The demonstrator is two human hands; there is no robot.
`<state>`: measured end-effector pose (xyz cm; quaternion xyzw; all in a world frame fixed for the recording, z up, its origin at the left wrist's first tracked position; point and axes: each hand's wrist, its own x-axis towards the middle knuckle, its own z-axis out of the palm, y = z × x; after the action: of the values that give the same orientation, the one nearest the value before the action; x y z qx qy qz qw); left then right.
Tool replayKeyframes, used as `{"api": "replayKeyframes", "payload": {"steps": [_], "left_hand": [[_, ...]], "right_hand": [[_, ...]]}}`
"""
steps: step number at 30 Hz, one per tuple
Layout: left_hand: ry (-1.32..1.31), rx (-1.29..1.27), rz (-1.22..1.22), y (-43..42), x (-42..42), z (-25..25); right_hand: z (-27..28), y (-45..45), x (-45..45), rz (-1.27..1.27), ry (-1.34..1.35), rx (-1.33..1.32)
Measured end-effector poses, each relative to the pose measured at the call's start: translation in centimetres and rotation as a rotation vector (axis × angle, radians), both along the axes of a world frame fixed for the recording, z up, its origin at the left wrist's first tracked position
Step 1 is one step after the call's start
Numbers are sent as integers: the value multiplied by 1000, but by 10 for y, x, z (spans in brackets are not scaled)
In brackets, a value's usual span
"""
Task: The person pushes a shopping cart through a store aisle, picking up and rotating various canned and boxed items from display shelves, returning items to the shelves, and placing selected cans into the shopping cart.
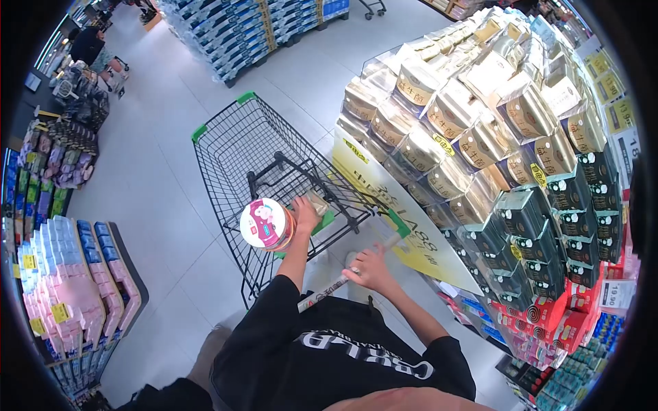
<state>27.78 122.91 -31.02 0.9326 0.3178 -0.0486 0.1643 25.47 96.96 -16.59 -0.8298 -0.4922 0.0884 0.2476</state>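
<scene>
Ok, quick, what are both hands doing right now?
Left hand: at the side of the round tub; whether it grips it can't be told.
Right hand: closed around the cart handle.

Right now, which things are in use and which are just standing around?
In use:
- round tub, held in the left hand
- cart handle, gripped by the right hand
- wire cart

Standing around:
- gold-and-white packs
- dark green packs
- pink packs
- blue-and-white stack
</scene>
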Motion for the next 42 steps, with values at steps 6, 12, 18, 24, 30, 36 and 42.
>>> {"api": "replayKeyframes", "payload": {"steps": [6, 12, 18, 24, 30, 36, 42], "left_hand": [[115, -189, -24, 9, 4, -9], [-79, -416, 94, -10, 0, 30], [-733, -875, 245, -42, -22, 123], [-594, -549, -541, -140, -86, 231], [-291, -1047, -738, -190, -111, 240], [-193, -1569, -663, -245, -114, 254], [-241, -1556, -655, -270, -132, 257]], "right_hand": [[0, 4, -1, -19, -22, -32], [2, 1, -3, -65, 40, -128], [10, 10, -6, -390, 308, 262], [52, -11, -41, -559, 924, 988], [66, -110, -79, -776, 1213, 1299], [109, -155, -107, -861, 718, 1129], [110, -176, -121, -833, 714, 1176]]}}
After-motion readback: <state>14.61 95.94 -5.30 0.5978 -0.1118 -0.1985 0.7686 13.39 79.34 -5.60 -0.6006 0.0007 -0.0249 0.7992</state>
